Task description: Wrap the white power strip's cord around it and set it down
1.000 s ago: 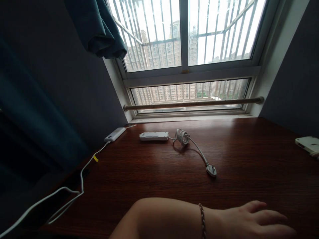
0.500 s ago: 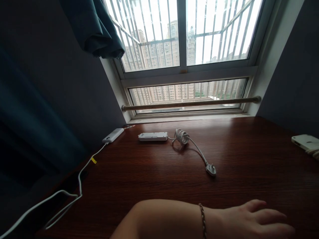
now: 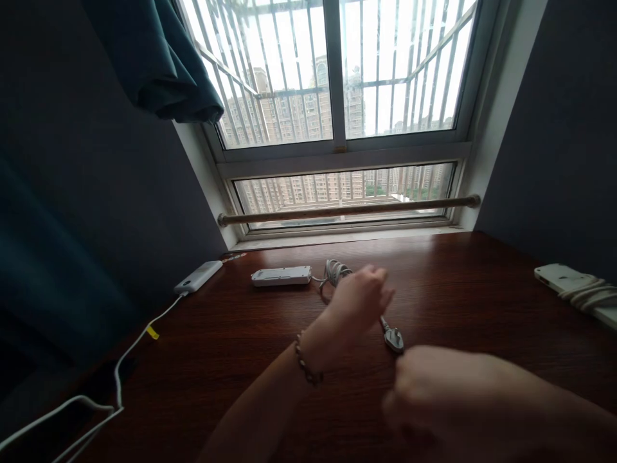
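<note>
Across the reddish-brown wooden tabletop point(image 3: 448, 289), head view: white, long, flat power strip point(image 3: 281, 276) lies near the window side, left of centre. Its long axis runs left–right, roughly along the sill, right end marginally higher in frame; its right end faces the coiled grey-white cord point(image 3: 333, 271), which leaves from there. Cord's free end carries a grey-white plug point(image 3: 394, 339), body slanting down-right toward the wearer, metal prongs uppermost. Left hand point(image 3: 361, 296), wearing a dark braided bracelet point(image 3: 303, 360), is over the stretch between coil and plug, fingers curled; cannot tell whether they grip the cord. Right hand point(image 3: 434, 386) blurred, just nearside of the plug, fingers apparently bent; cannot tell whether closed or holding anything. White, flat rectangular device point(image 3: 559, 276), pale cord wound around it, lies at far right.
</note>
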### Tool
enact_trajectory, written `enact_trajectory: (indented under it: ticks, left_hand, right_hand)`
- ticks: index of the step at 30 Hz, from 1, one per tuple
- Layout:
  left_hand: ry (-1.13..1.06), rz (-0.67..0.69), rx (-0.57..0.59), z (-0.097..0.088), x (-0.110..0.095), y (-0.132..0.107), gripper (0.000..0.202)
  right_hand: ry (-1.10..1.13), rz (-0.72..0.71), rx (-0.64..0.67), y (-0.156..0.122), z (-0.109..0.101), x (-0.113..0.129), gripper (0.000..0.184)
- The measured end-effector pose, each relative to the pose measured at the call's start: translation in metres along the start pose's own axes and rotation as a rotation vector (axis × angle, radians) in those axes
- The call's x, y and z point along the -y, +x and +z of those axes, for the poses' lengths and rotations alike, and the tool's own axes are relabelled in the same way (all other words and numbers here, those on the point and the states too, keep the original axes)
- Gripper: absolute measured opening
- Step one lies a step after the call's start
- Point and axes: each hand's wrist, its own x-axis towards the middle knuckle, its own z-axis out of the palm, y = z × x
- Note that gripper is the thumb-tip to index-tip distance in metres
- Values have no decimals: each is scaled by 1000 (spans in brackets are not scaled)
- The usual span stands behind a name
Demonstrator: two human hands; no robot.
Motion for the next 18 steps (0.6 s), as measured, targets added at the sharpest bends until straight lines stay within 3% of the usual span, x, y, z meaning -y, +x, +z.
enact_trajectory:
  ticks: [2, 4, 7, 10, 13, 16, 18]
  left_hand:
    - [65, -253, 24, -25, 36, 5, 23]
    - [89, -355, 58, -40, 69, 7, 25]
    - [95, -430, 172, -41, 108, 8, 29]
    - [94, -437, 286, -21, 131, 13, 29]
    - [81, -423, 390, 3, 140, 20, 31]
    - [48, -408, 423, 20, 139, 24, 40]
    - [32, -416, 424, 27, 137, 25, 45]
  right_hand:
    - [4, 177, -124, 21, -20, -37, 16]
    - [-12, 425, -303, 43, -21, -78, 25]
    - [-16, 730, -262, 64, 1, -132, 35]
    - [86, 776, -164, 69, 28, -166, 42]
    - [277, 716, -34, 72, 46, -180, 29]
    - [380, 709, -47, 77, 53, -184, 11]
    - [423, 747, -103, 79, 55, -186, 11]
